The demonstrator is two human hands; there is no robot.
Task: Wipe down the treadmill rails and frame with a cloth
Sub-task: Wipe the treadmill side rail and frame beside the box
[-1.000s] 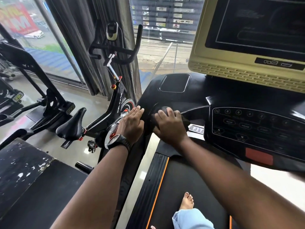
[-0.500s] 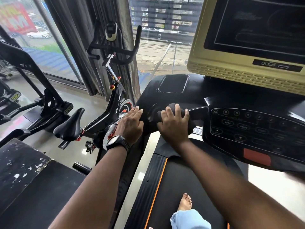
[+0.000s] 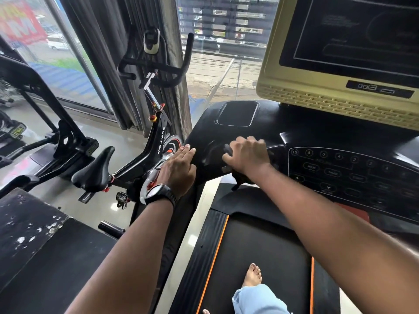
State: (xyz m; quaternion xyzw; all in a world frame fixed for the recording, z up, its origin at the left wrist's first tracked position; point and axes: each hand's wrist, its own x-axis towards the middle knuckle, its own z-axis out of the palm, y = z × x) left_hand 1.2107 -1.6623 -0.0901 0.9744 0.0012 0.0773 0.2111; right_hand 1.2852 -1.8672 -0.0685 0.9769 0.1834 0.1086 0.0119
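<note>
I stand on a black treadmill, whose glossy console frame [image 3: 226, 137] spreads in front of me. My right hand [image 3: 248, 156] presses a dark cloth [image 3: 229, 151] against the frame just left of the button panel [image 3: 344, 173]; most of the cloth is hidden under the fingers, with a bit hanging below the wrist. My left hand [image 3: 179, 168], with a black watch on the wrist, lies flat with fingers together on the frame's left edge, holding nothing.
A yellow-framed screen [image 3: 340, 96] rises above the console. The belt [image 3: 260, 257] with orange edge lines runs below, with my bare foot [image 3: 252, 275] on it. A black spin bike [image 3: 136, 155] stands close on the left, by curtains and glass windows. A worn black surface [image 3: 27, 234] fills the lower left.
My right hand has slid the cloth to the right and slightly up along the frame, toward the button panel. My left hand has stayed in place.
</note>
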